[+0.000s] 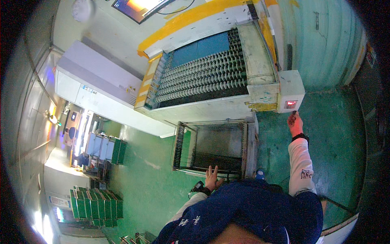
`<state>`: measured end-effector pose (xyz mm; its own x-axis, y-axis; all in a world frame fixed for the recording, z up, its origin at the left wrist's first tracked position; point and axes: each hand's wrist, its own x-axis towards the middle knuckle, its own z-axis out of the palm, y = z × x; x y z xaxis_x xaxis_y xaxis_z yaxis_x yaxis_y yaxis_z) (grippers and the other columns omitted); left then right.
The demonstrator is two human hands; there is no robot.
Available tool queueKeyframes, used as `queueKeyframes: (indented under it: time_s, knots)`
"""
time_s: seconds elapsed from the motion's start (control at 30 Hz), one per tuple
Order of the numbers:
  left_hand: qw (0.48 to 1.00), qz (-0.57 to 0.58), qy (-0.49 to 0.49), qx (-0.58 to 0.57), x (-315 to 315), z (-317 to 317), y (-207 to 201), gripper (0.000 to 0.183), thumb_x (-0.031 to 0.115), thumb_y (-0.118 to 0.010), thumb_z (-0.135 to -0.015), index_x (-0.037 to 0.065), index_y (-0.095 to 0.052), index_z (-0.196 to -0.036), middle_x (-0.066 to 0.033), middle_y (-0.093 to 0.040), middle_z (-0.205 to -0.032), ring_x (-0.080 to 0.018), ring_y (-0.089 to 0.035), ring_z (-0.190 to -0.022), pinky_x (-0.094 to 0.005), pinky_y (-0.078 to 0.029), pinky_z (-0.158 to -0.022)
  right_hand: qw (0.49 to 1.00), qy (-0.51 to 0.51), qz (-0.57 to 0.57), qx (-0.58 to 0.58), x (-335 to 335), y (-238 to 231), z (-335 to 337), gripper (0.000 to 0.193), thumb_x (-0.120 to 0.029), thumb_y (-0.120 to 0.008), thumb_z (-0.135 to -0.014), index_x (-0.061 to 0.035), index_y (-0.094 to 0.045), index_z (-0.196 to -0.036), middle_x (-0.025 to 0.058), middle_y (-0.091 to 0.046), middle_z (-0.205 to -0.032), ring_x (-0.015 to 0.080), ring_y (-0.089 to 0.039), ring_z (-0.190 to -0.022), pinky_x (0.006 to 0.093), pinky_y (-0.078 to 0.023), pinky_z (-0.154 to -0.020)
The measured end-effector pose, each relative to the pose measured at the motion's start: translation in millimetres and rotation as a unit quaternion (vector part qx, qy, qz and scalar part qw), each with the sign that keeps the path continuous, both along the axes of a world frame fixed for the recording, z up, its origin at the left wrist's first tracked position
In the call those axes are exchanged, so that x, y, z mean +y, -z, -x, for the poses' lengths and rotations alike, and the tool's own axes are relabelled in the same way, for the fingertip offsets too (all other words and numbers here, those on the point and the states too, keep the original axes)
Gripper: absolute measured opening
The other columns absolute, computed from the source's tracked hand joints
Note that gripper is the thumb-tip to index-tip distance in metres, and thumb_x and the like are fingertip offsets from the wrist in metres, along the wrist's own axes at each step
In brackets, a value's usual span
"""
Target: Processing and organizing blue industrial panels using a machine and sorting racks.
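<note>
My left hand (211,178) lies with its fingers stretched out at the near edge of a metal-framed slotted rack (246,146); whether it presses on the rack's bar I cannot tell. Off to the right, my right hand (295,123) reaches to the lower edge of a white control box (293,87) with a lit red display (291,104). Its fingers are closed around a small dark part under the box, mostly hidden by them. Beyond the rack stands a conveyor machine with rows of grey disc rollers (201,79). A flat blue panel (203,49) rests on its far rollers.
A long white cabinet (97,73) stands left of the conveyor. Green slotted racks (95,205) are grouped at the lower left, with a cart of panels (101,146) beyond them. A screen (140,8) hangs at the top. Green flooring (150,191) surrounds the rack.
</note>
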<state>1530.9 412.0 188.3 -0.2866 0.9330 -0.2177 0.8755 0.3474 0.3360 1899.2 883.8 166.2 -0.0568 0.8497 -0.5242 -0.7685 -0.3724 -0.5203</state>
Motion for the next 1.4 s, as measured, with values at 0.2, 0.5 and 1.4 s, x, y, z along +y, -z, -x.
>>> queueKeyframes:
  time_s: [0.2, 0.5, 1.4]
  knots:
    - [0.999, 0.042, -0.026, -0.008, -6, -10, -6, 0.097, 0.057, -0.062, -0.079, 0.014, -0.014, -0.152, -0.0335, -0.016, -0.15, -0.0581, -0.023, -0.131, -0.0573, -0.026, -0.108, 0.999, 0.002, 0.023, -0.031, -14, -9, 2, 0.023, -0.034, -0.056, -0.096, -0.0115, -0.057, -0.09, 0.0013, -0.054, -0.074, 0.017, -0.056, -0.067, 0.0354, -0.047, -0.06]
    - [0.993, 0.106, 0.018, 0.049, 17, -5, 0, 0.1, 0.048, -0.069, -0.077, 0.016, -0.013, -0.152, -0.0277, -0.01, -0.154, -0.0512, -0.015, -0.138, -0.054, -0.023, -0.111, 0.955, -0.036, -0.174, -0.239, 4, 53, -25, 0.024, -0.037, -0.061, -0.092, -0.0133, -0.059, -0.091, 0.0003, -0.056, -0.075, 0.0164, -0.055, -0.068, 0.0299, -0.048, -0.06]
    - [0.988, 0.125, -0.088, -0.003, 18, -30, -38, 0.092, 0.036, -0.076, -0.078, 0.021, -0.023, -0.151, -0.0223, -0.013, -0.154, -0.0474, -0.02, -0.137, -0.0544, -0.038, -0.103, 0.999, 0.026, 0.023, -0.025, -16, -20, 5, 0.029, -0.036, -0.059, -0.093, -0.009, -0.056, -0.083, 0.0037, -0.057, -0.072, 0.0197, -0.059, -0.065, 0.0336, -0.051, -0.057]
